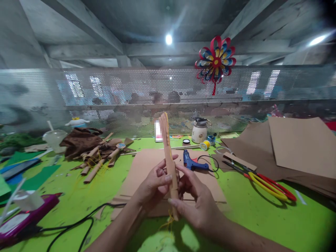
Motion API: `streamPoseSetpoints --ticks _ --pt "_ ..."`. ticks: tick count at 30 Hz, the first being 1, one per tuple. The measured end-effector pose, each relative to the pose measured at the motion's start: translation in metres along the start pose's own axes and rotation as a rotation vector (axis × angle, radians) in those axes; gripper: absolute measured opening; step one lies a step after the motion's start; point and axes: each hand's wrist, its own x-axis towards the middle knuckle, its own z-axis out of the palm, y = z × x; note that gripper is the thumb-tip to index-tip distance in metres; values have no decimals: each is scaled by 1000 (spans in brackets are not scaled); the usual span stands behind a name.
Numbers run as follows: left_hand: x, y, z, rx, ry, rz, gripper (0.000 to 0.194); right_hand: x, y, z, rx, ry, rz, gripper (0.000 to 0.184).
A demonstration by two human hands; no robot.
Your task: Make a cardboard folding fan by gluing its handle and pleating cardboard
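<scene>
Both my hands hold a rolled brown paper stick (168,150) upright over the green table (78,196). My left hand (154,185) is wrapped round its lower half from the left. From the right, my right hand (196,203) pinches its bottom end. Yellow thread runs along the stick and hangs in a tangle below it (169,222). A brown cardboard sheet (141,171) lies under my hands.
A blue glue gun (191,161) with a black cord lies just behind. Red and yellow scissors (265,182) and stacked cardboard sheets (296,147) are at the right. More paper rolls (97,161) lie at the left. A jar (199,132), a thread spool (204,145) and a perforated screen stand behind.
</scene>
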Motion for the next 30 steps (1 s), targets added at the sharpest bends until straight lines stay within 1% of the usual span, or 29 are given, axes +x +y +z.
streamPoseSetpoints --ticks 5,10,17,23,26,28,30 --pt "-2 1 3 -3 -7 5 73 -2 -1 1 51 -20 8 73" --pt "-1 0 1 7 -17 -11 72 0 -1 0 42 -32 29 73" --pt "-1 -2 0 -7 -15 -16 66 0 -2 -1 22 -47 56 73" --pt "0 -4 2 -26 -11 -5 64 -2 -3 -2 -116 -56 7 73" --pt "-2 -3 3 -42 -23 1 66 0 -6 -5 -141 -75 5 71" --pt "-3 -2 4 -40 -35 5 69 1 -6 -11 -218 -60 -21 66" --pt "-3 -1 4 -35 -38 16 71 4 -4 -19 -371 19 -97 54"
